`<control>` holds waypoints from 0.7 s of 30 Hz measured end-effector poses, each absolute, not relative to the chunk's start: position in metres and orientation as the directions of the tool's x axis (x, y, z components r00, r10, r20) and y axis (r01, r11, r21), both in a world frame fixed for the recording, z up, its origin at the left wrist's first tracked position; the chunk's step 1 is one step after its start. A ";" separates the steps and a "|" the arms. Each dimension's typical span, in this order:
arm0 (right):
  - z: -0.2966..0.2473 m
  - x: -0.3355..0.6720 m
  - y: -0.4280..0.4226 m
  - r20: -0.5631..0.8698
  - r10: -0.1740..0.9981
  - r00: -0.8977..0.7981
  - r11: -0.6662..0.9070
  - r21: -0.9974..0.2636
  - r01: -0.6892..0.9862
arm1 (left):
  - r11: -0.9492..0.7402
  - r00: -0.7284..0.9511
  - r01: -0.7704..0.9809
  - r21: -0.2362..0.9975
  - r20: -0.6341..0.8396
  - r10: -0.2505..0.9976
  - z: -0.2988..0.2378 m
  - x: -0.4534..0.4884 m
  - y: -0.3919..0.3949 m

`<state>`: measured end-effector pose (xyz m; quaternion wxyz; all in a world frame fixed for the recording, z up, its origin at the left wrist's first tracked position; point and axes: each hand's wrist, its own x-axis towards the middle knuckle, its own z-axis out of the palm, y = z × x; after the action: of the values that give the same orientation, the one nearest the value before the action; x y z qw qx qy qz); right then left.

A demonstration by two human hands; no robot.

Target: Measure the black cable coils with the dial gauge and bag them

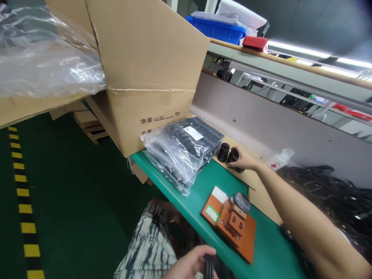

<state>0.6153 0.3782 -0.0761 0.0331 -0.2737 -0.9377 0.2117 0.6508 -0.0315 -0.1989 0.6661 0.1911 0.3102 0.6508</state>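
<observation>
My right hand (244,159) reaches across the bench, its fingers closed round a stack of black rings (233,155). Just left of that stack stands another black ring stack (223,152). At the bottom edge my left hand (190,264) grips a black ribbed piece (209,266), which the frame cuts off; it looks like rings held together. Between the hands lies an orange-brown plate with a gauge fixture (232,224), its round digital dial (241,201) facing up. A clear plastic bag of black rings (186,143) with a white label rests left of the stacks.
A large cardboard box (151,54) rises behind the bag, with plastic film (52,66) over its left flap. A tangled heap of black rings (328,201) lies at right, near a white bottle (280,159). The green bench (171,184) ends above my lap.
</observation>
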 end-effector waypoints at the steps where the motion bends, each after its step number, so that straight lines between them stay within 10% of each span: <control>1: -0.074 0.618 0.377 -0.021 0.543 -0.840 0.755 -0.427 0.499 | 0.087 -0.039 -0.761 0.643 -0.179 0.983 -0.200 0.650 -0.033; 9: -0.046 0.653 0.345 0.201 0.634 -0.747 0.676 -0.612 0.409 | -0.141 -0.204 -0.810 0.569 -0.049 0.978 -0.177 0.642 -0.041; 21: -0.052 0.765 0.137 0.147 0.278 -0.949 0.389 -0.921 -0.029 | -0.299 -0.268 -0.831 0.469 0.134 0.954 -0.152 0.636 -0.040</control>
<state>0.7650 0.1369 -0.0518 0.1403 -0.0760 -0.8213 0.5477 0.6357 -0.0396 -0.1520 0.5713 0.1989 0.1550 0.7810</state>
